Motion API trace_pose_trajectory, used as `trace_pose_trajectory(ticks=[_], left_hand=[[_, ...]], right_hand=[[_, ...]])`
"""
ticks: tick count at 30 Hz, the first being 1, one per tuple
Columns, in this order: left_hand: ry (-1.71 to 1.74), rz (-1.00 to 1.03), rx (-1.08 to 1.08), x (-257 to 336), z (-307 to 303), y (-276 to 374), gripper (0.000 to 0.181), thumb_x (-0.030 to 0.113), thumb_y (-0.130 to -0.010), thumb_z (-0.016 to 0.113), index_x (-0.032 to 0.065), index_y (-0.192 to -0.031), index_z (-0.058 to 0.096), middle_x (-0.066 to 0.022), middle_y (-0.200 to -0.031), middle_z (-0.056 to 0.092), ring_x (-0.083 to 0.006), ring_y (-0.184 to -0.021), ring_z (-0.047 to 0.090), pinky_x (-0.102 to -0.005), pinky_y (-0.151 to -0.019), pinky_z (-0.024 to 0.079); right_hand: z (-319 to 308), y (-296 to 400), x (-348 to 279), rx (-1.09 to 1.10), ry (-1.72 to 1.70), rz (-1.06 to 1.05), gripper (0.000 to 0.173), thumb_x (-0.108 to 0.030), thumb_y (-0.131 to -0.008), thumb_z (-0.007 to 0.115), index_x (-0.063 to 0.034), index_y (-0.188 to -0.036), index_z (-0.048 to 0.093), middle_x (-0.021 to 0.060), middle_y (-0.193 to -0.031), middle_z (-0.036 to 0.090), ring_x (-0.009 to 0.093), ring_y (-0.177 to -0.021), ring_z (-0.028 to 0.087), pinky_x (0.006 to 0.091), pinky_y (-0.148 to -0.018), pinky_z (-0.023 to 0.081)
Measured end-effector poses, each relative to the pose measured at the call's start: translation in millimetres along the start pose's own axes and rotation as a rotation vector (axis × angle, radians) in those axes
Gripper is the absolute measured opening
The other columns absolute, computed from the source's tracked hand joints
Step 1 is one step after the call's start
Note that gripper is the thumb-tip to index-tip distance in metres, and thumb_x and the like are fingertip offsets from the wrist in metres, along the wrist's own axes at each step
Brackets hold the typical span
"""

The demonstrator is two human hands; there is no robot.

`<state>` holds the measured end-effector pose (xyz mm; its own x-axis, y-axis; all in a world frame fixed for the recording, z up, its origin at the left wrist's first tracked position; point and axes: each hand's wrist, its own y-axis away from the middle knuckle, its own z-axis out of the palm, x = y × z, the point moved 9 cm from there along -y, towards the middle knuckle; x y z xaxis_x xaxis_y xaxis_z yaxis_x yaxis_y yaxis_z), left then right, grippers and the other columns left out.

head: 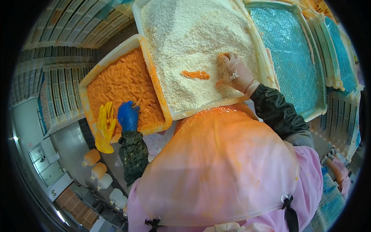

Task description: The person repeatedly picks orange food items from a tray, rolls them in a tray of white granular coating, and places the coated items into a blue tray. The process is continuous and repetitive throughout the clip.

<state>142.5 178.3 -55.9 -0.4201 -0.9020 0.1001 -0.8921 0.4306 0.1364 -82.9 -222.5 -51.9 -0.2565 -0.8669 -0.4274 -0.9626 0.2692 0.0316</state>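
My left hand [128,116], in a blue glove, is low over a tub [153,75] of wet orange strips, possibly raw meat [118,78]. Its fingers are curled around the end of one strip. In a larger white tub [141,21] of pale crumbs [185,43], my right hand [238,72] wears a thin, translucent glove with crumbs stuck on it. Those fingers curl down into the crumbs beside a bit of orange; the palm hides whether they grip it. One orange strip [196,75] lies on the crumbs, left of that hand.
A yellow rubber glove [105,127] drapes over the orange tub's near left corner. To the right stands a tray lined with blue film [289,58]. Stacked slatted crates [65,92] flank the left. Several jugs [92,156] stand on the floor. Another person's arm [339,174] shows at right.
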Motion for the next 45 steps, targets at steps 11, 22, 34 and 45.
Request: trace_pose_trajectory(ticks=[11,22,34,45], left_hand=[[0.417,0.145,0.252,-6,-18,14,0.028,0.006,-0.085,0.078,-0.0045,-0.109,0.07,-0.0233,-0.11,0.066,-0.0348,-0.096,0.066,-0.0455,-0.086,0.052],[0.134,0.233,0.006,26,-10,21,0.024,0.007,-0.082,0.078,-0.0015,-0.102,0.069,-0.0182,-0.091,0.064,-0.0379,-0.086,0.061,-0.0429,-0.075,0.049],[0.855,0.019,0.002,-13,16,12,0.017,0.011,-0.1,0.064,-0.0043,-0.104,0.067,-0.0047,-0.096,0.065,-0.0147,-0.089,0.06,-0.0274,-0.078,0.049],[0.919,-0.082,-0.089,-2,35,-11,0.02,0.009,-0.103,0.058,-0.0069,-0.111,0.068,-0.0091,-0.105,0.068,-0.0159,-0.091,0.064,-0.0291,-0.08,0.054]], right_hand=[[33,-9,-66,-0.022,-0.179,-0.259,0.038,-0.021,-0.089,0.068,-0.0034,-0.121,0.06,0.017,-0.113,0.065,0.038,-0.105,0.063,0.0445,-0.092,0.052],[94,-7,-57,-0.746,-1.594,0.486,0.046,-0.045,-0.098,0.068,-0.0083,-0.127,0.064,-0.0022,-0.078,0.051,0.011,-0.067,0.048,0.0286,-0.067,0.047],[-119,215,119,0.463,-1.242,0.712,0.042,-0.038,-0.103,0.063,-0.0045,-0.127,0.068,-0.006,-0.074,0.05,0.003,-0.062,0.044,0.0209,-0.054,0.036],[-44,328,169,0.648,-0.7,0.868,0.031,-0.011,-0.098,0.068,0.0007,-0.127,0.067,0.0102,-0.119,0.07,0.018,-0.1,0.067,0.0307,-0.089,0.053]])
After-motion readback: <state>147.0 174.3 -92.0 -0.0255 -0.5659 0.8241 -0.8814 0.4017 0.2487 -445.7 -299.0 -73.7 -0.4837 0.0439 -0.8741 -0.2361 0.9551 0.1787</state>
